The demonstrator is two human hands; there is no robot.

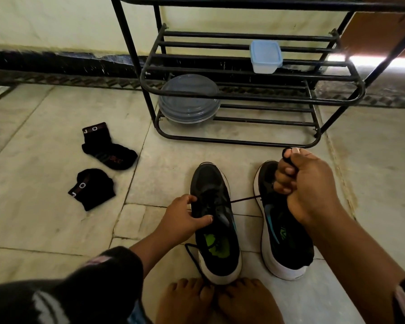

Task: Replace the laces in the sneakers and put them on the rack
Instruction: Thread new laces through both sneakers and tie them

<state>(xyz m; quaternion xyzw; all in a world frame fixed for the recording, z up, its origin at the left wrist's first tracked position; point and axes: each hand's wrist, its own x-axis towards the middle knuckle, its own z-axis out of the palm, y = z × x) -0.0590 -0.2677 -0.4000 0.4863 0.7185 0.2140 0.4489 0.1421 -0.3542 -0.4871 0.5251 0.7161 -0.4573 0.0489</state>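
- Your left hand (187,216) grips the left sneaker (216,220) at its lace area, thumb and fingers curled over the upper's edge at about 9 o'clock of the shoe.
- Your right hand (306,185) is a closed fist raised above the right sneaker (283,220), pinching the black lace (244,199) with its end poking out above the thumb at 12 o'clock of the fist.
- That lace runs taut from the left sneaker's eyelets toward 3 o'clock, up to your right fist.
- A loose stretch of the same lace loops on the floor at 8 o'clock of the left sneaker, beside its heel.
- Both sneakers stand upright on the tiled floor (56,218), side by side, toes toward 12 o'clock, near each other but apart; they are black with white soles and teal swooshes.
- Your bare feet (218,300) sit at 6 o'clock, toes touching the left sneaker's heel.
- The black metal rack (250,97) stands at 12 o'clock of the sneakers, against the wall, with no shoe on it.
- On its upper visible tier sits a small clear lidded box (265,56); on the lowest tier, at the left end, sits a round clear container (188,99).
- Two black socks (108,150) lie on the floor at 10 o'clock of the sneakers, well apart from them.
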